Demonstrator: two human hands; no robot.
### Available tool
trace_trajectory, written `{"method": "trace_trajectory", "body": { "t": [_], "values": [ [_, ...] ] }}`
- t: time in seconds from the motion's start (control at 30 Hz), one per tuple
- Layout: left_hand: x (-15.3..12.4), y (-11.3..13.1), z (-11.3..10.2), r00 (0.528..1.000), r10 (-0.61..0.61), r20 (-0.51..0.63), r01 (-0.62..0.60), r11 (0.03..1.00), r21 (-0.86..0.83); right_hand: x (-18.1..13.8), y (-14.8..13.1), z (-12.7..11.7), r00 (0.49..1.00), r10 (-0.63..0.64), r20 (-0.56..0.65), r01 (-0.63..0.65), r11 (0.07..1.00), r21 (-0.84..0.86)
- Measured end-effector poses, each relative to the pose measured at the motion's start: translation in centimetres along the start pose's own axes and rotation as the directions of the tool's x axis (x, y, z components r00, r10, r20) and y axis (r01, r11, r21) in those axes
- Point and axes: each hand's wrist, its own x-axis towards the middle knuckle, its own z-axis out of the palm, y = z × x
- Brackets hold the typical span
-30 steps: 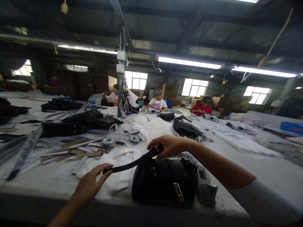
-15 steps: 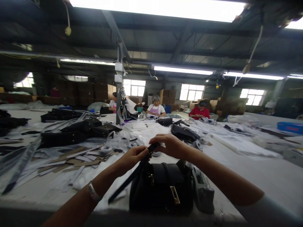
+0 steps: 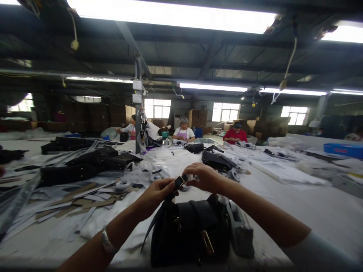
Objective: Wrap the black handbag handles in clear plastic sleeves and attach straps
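A black handbag [image 3: 190,238] with a gold clasp stands upright at the table's front edge. Above its top left, my left hand [image 3: 155,194] is closed on a black strap [image 3: 151,226], thumb on top. A gold-edged rectangular buckle [image 3: 179,183] shows on the strap just past the thumb. My right hand [image 3: 205,178] meets the strap's far end beside the buckle, its fingers curled and pinching there. Something small and whitish shows under those fingers, too blurred to name. The strap's lower end hangs along the bag's left side.
A grey block-like tool [image 3: 242,232] stands against the bag's right side. Cardboard and paper strips [image 3: 82,200] lie to the left, with black bags [image 3: 85,162] behind. White sheets [image 3: 286,172] cover the right. A post [image 3: 138,132] and several co-workers are across the table.
The strap piece between my hands has turned, so its gold-edged buckle now faces me. The strap's hanging end has swung closer to the bag. The view has shifted slightly.
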Motion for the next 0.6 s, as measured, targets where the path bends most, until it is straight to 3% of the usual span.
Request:
{"method": "trace_trajectory", "body": {
  "t": [0.2, 0.37, 0.47, 0.53, 0.6],
  "values": [
    [-0.3, 0.4, 0.2, 0.999, -0.038, -0.029, 0.036, 0.997, -0.061, -0.3, 0.6, -1.2, 1.0, 0.009, -0.01, -0.009, 0.999, 0.054],
    [-0.2, 1.2, 1.2, 0.995, -0.057, -0.076, 0.061, 0.996, 0.06, -0.6, -0.8, -3.3, 0.996, 0.017, 0.093, -0.042, 0.962, 0.268],
    [-0.2, 1.4, 1.7, 0.994, -0.018, -0.109, 0.033, 0.99, 0.138, -0.8, -1.8, -3.2, 0.995, 0.0, 0.1, -0.026, 0.966, 0.256],
    [-0.3, 1.3, 1.8, 0.992, 0.011, -0.122, 0.009, 0.987, 0.161, -1.2, -2.3, -2.7, 0.999, -0.005, 0.05, -0.005, 0.981, 0.193],
    [-0.3, 1.0, 1.7, 0.99, 0.046, -0.131, -0.022, 0.984, 0.179, -2.0, -2.8, -1.7, 0.994, 0.067, -0.091, -0.055, 0.99, 0.128]
  ]
}}
